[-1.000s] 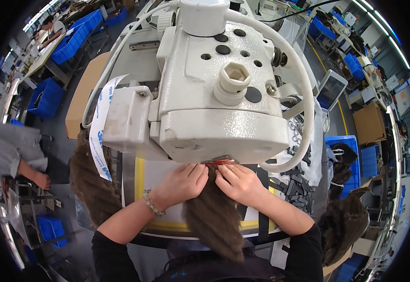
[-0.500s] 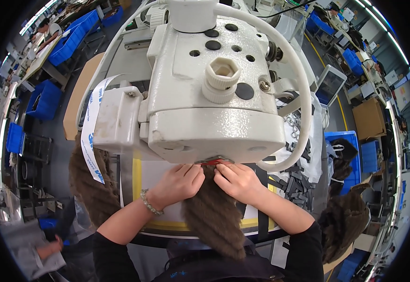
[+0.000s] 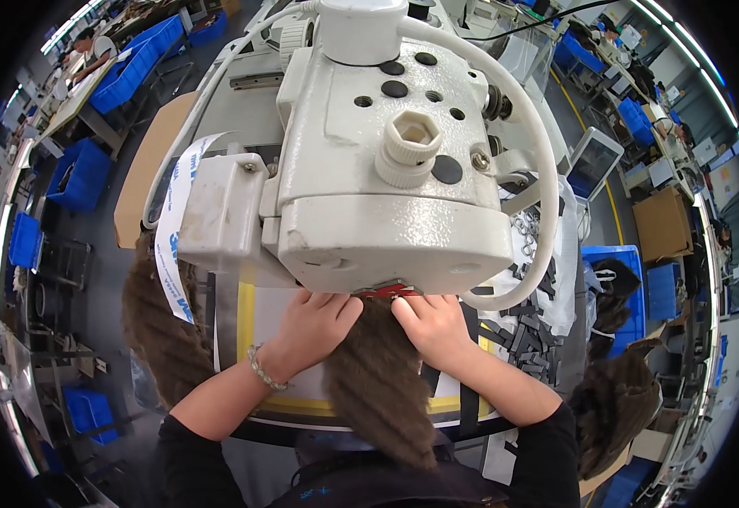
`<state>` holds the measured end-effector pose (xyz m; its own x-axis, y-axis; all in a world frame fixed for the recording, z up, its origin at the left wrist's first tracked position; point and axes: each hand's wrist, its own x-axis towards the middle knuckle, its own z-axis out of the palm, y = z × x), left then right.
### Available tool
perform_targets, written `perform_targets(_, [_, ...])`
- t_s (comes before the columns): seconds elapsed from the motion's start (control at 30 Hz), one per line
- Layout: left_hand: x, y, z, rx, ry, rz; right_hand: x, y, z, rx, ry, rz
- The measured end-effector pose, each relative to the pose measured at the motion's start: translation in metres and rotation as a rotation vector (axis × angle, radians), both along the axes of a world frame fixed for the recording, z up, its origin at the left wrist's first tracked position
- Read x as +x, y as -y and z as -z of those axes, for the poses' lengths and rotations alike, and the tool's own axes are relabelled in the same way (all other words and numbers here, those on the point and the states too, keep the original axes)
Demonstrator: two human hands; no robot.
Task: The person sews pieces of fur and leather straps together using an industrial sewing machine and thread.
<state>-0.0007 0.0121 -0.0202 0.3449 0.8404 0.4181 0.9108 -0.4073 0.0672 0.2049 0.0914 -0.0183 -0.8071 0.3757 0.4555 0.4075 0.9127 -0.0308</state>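
A strip of brown fur (image 3: 380,381) hangs toward me from under the head of a large white sewing machine (image 3: 395,224). My left hand (image 3: 320,326) is closed at the fur's left edge, its thumb against the pile and a braided bracelet on the wrist. On the other edge, my right hand (image 3: 434,328) grips with its thumb beside the fur. The machine head hides the fingertips of both hands and the fur's far end. Between the hands, a red and metal part (image 3: 386,289) shows under the head's front edge.
Another brown fur piece (image 3: 165,339) hangs at the left, and more fur (image 3: 619,402) lies at the right. Small dark strips (image 3: 534,339) are heaped right of the machine. A white tape strip (image 3: 170,245) dangles at its left. A blue bin (image 3: 632,296) stands farther right.
Both hands have moved slightly farther under the machine head and a little apart, so their fingertips are now hidden. The person at lower left has gone out of view.
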Motion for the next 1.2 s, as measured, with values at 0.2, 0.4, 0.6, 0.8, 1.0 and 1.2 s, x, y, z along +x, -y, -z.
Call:
perform_targets(0.2, [0.0015, 0.004, -0.0012, 0.007, -0.073, 0.021, -0.0015, 0.0015, 0.0021, 0.088, -0.024, -0.046])
perform_targets(0.4, [0.005, 0.004, -0.0051, -0.037, -0.036, -0.016, 0.0004, 0.0082, -0.0006, 0.032, 0.045, -0.006])
perform_targets(0.6, [0.005, 0.0037, -0.0052, -0.023, -0.003, -0.033, -0.0005, 0.0072, -0.0003, 0.026, 0.009, -0.015])
perform_targets(0.8, [0.0039, 0.002, -0.0027, 0.0, -0.018, -0.023, 0.0018, 0.0011, 0.004, 0.058, -0.033, -0.081])
perform_targets(1.0, [0.0035, 0.001, -0.0001, 0.028, -0.046, -0.004, 0.002, 0.0051, 0.0004, -0.012, -0.036, -0.069])
perform_targets(1.2, [0.0031, 0.002, 0.0018, 0.018, -0.038, -0.021, 0.0024, 0.0059, 0.0003, -0.023, -0.027, -0.07])
